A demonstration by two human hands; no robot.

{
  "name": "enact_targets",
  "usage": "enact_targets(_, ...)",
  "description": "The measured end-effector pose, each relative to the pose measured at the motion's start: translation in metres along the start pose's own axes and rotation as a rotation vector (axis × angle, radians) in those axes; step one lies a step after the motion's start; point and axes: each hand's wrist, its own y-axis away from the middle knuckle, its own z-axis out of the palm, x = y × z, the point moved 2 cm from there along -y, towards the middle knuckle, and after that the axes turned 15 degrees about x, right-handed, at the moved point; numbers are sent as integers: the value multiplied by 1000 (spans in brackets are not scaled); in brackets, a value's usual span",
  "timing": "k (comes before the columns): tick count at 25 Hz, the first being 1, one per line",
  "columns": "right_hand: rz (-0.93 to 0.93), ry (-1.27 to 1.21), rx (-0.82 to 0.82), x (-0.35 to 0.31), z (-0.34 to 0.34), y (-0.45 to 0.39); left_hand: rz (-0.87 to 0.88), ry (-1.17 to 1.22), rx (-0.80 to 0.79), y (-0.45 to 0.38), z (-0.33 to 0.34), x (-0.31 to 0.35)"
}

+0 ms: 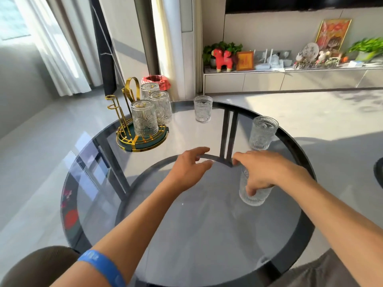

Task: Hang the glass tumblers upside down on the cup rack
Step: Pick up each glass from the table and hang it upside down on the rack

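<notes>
Round glass table (pixel 186 235) with dark rim. Gold cup rack (pixel 136 129) at far left of tabletop, near the edge, on a round green-and-gold base. Three tumblers upside down on rack pegs: front one (pixel 144 118), middle one (pixel 160 107), rear one (pixel 149 90), clustered on the rack's right side; left pegs bare. Two tumblers upright on table: far one (pixel 203 108) near back edge, another (pixel 262 132) toward the right edge. Right hand (pixel 263 172) wrapped over top of nearest tumbler (pixel 253 193), fingers curled down around its upper wall, thumb on near side; glass upright, base seemingly on table. Left hand (pixel 189 167) hovering above table centre, well apart from any glass, fingers loosely spread, slightly curled, holding nothing. Blue wristband (pixel 103 266) on left forearm.
</notes>
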Motion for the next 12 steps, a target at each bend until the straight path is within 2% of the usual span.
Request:
enact_targets(4, 25, -520, 126, -32, -7, -16, -207, 178, 116, 5, -24, -15)
enact_targets(7, 126, -979, 349, -74, -13, -36, -630, 381, 91, 5, -55, -33)
enact_targets(8, 183, -1162, 403, -87, -15, -43, -701, 499, 53, 5, -67, -38)
enact_targets(10, 267, -1546, 413, -115, -18, -54, -646, 727, 53, -2, -93, -44)
enact_targets(12, 282, -1779, 352, -142, -16, -60, -505, 838, 146, -8, -115, -40)
